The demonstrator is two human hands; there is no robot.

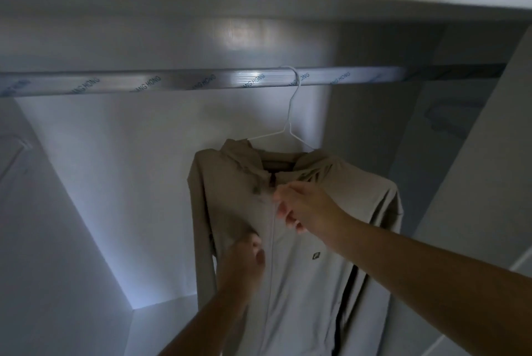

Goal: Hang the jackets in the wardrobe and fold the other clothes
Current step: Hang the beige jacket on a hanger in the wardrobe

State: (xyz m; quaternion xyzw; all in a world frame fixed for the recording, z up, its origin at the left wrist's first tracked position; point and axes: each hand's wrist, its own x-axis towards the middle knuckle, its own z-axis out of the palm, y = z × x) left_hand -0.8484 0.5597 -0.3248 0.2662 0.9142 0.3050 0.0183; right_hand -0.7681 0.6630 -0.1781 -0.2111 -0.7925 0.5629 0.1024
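A beige hooded zip jacket (311,283) with a small dark chest logo hangs on a white wire hanger (289,128). The hanger's hook sits over the wardrobe rail (172,82), which is still wrapped in printed film. My left hand (243,258) pinches the jacket's front fabric just left of the zip line. My right hand (302,206) is higher, at the zip near the collar, with thumb and fingers closed on the fabric there. The jacket's lower hem runs out of view.
The wardrobe's white back wall (129,168) and left side panel (34,240) enclose the space. A shelf (259,7) runs above the rail. At the right stands the wardrobe's side panel or door (489,183). The rail left of the hanger carries nothing.
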